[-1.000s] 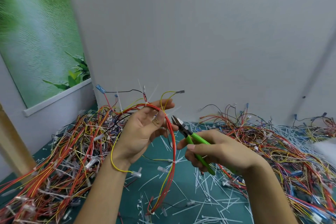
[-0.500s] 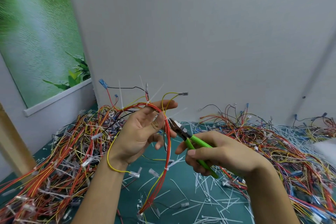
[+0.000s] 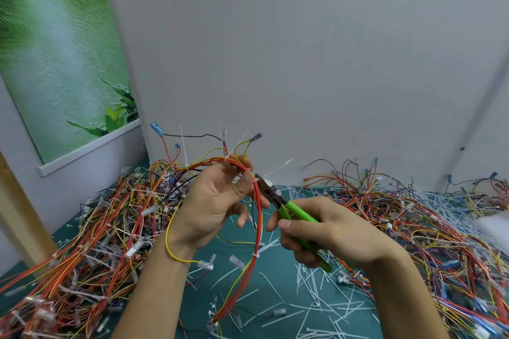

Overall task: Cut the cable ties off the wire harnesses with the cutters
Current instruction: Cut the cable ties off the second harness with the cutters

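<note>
The harness (image 3: pixel 257 217) was held hanging by curled fingers (image 3: pixel 239 190) of the left hand (image 3: pixel 214 209); the cutters (image 3: pixel 275 197), clamped in the right hand (image 3: pixel 330 234), were aimed leftward at its tie (image 3: pixel 256 179).

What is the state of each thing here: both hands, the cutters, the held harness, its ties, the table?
Left hand: holds the red and yellow wire harness up.
Right hand: grips the green-handled cutters, tip at the harness.
White cable tie at the tip: uncut, on the harness.
Loose white ties: cut, scattered on the green table.
Left harness pile: tangled, ties on.
</note>
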Tool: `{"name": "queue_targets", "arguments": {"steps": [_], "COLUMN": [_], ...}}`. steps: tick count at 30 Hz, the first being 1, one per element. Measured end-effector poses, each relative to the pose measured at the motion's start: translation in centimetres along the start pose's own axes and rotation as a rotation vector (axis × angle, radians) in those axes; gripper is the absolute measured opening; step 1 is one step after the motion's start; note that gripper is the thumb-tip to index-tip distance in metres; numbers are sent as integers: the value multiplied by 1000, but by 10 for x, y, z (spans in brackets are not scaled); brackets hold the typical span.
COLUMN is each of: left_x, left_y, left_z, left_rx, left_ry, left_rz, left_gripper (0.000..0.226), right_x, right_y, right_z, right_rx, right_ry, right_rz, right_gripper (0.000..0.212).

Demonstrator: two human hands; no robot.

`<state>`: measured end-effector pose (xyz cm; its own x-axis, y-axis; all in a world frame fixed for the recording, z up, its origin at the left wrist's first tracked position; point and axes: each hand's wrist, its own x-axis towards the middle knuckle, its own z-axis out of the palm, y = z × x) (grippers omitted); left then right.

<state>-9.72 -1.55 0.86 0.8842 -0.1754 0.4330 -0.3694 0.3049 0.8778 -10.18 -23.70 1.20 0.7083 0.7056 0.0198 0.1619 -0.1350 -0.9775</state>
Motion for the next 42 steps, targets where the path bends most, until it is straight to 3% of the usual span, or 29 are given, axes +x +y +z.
{"name": "queue_targets", "arguments": {"steps": [7,12,16,20,28,37,42], "left_x": [5,8,7,8,6,3,2], "left_y": [1,1,0,-1,0,-2,-3], "left_z": [8,4,1,6,2,-1,-3], "left_rx": [-29,-88,-108,-126,-159,-36,-29], "left_ry": [112,172,133,109,81,49,-86], "left_rz": [32,-41,-106,-129,-118,-44,-4], "left_gripper": [25,25,11,21,7,37,29], "right_x": [6,12,12,13,17,14,15], "right_y": [3,3,3,3,6,5,7], "right_z": [5,10,12,16,20,17,17], "right_rx": [-21,-50,-13,-38,-89,-134,-146], "right_ry": [106,147,112,128,172,95,90], "right_rz": [-50,-90,-106,-143,-179,-190,-208], "right_gripper": [21,20,18,9,18,11,12]}}
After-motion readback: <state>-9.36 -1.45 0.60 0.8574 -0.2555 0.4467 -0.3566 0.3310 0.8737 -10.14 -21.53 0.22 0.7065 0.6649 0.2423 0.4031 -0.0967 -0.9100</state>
